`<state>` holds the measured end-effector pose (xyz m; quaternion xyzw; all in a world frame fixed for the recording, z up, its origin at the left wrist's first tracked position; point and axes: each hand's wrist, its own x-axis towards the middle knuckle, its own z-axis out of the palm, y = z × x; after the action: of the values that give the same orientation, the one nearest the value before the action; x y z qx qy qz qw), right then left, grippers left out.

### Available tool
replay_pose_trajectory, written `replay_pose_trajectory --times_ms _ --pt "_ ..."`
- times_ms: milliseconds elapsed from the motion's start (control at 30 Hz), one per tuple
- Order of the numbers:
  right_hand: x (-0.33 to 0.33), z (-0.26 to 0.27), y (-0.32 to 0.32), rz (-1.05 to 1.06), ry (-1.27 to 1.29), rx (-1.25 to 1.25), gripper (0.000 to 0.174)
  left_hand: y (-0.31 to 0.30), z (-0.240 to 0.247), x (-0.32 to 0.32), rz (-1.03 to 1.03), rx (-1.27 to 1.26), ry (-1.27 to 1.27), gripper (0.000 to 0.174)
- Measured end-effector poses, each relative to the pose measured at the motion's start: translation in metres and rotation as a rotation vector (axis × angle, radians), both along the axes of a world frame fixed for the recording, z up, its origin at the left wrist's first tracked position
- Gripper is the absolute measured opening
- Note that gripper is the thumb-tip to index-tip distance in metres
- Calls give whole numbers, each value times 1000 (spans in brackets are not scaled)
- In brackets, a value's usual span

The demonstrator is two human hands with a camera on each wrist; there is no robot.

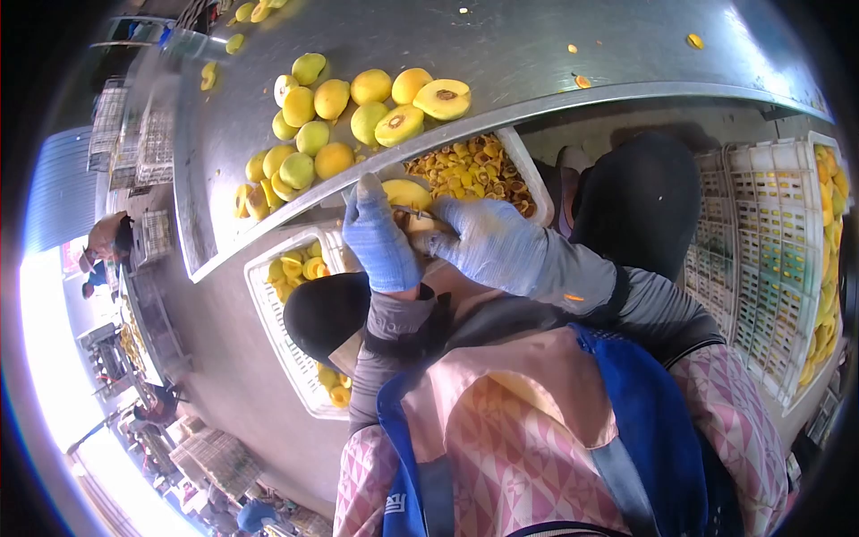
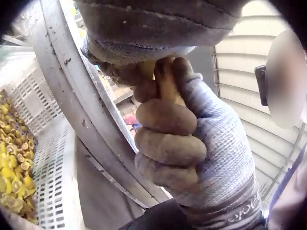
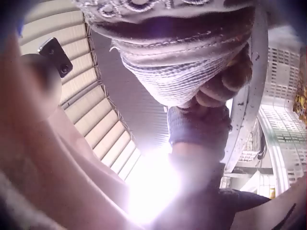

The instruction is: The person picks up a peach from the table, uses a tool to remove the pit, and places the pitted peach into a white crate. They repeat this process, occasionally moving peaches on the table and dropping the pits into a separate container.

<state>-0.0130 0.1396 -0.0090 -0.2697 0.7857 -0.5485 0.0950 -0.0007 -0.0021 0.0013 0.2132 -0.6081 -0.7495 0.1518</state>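
1. grip. the left hand (image 1: 380, 240), gloved, has its fingers (image 2: 165, 117) curled tight round the peach (image 1: 407, 191). the fruit is held in the air, just below the table edge and above the crates. the right hand (image 1: 490, 243), also gloved, is closed on a thin metal tool (image 1: 419, 213) whose tip meets the fruit. the two hands touch.

2. technique (judgement). the step appears to be cutting or pitting.
- support the fruit in the palm, with fingertips clear of the tool path.
- drive the tool from the wrist in short strokes, turning the peach rather than forcing the edge.
- gloves may slip on juice: squeeze enough to stop rotation, not enough to bruise.

3. position. work directly over the pit crate (image 1: 535, 183), so that stones fall among the pits (image 1: 465, 170). cut halves (image 1: 300, 267) lie in the white crate (image 1: 268, 309) to the left.

4. supply. whole peaches (image 1: 331, 98) lie heaped on the steel table (image 1: 501, 45) beyond, seemingly within reach.
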Motion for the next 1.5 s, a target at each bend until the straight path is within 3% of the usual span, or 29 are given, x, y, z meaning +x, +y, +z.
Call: replay_pose_trajectory --times_ms 133,200,333,400,433,500,533,600,667,700,767,800,833,867,900,933,967,1033,1100,1133,1200,1233,1333,1467,1500 --pt "0 1 0 -8 -1 48 42 3 5 1 8 72 9 39" --pt "-5 1 3 100 -165 -42 43 4 8 5 -16 95 50 37" --pt "-7 -2 2 253 -382 -75 36 -3 9 14 -86 -124 90 37" --pt "-4 -10 -5 222 -403 -391 49 -7 11 16 -106 -162 108 37" --pt "-4 -8 -4 226 -401 -391 49 -9 12 17 -131 -121 69 37" --pt "-7 2 6 320 -721 -210 47 -15 10 19 -150 -81 36 37" --pt "-9 12 13 324 -718 -209 47 -20 7 20 -193 -156 66 39" --pt "-11 33 25 488 -1317 -462 43 -25 2 24 -231 -234 99 42" --pt "-11 20 22 444 -1175 -401 43 -26 2 28 -3 138 20 44" --pt "-13 19 19 389 -1034 -353 42 -30 7 29 -2 131 25 44" --pt "-16 25 22 403 -1116 -227 46 -43 19 39 -104 155 -101 48" --pt "-13 21 20 354 -820 -155 48 -58 15 43 -1 -78 -49 49" --pt "-12 15 19 295 -518 -90 50 -86 15 53 -20 -801 44 50" --pt "-8 5 18 235 -417 -105 50 -92 43 62 11 -296 -11 52" --pt "-8 6 21 231 -409 -109 50 -111 55 73 88 -408 -37 54" --pt "-8 8 23 203 -323 -10 49 -142 62 86 92 -753 -70 54" --pt "-9 11 25 176 -235 87 48 -164 74 95 147 -687 -188 52" --pt "-7 18 26 186 -240 119 45 -245 60 127 17 -805 -492 37" --pt "-5 14 25 203 -173 203 44 -304 42 142 -779 -2051 -628 28" --pt "-4 13 24 183 -137 181 42 -281 55 125 -772 -2057 -630 28" --pt "-5 8 21 172 -82 190 42 -232 77 77 -181 -1436 -640 27" --pt "-6 6 20 161 -35 205 41 -219 79 49 -182 -1296 -489 34" --pt "-13 15 21 163 -37 256 41 -176 79 -44 -290 -1211 -295 44" --pt "-18 14 21 133 -79 284 41 -175 28 -156 -180 -1676 -671 62" --pt "-20 16 22 130 -83 286 41 -173 25 -169 -187 -1675 -670 62"
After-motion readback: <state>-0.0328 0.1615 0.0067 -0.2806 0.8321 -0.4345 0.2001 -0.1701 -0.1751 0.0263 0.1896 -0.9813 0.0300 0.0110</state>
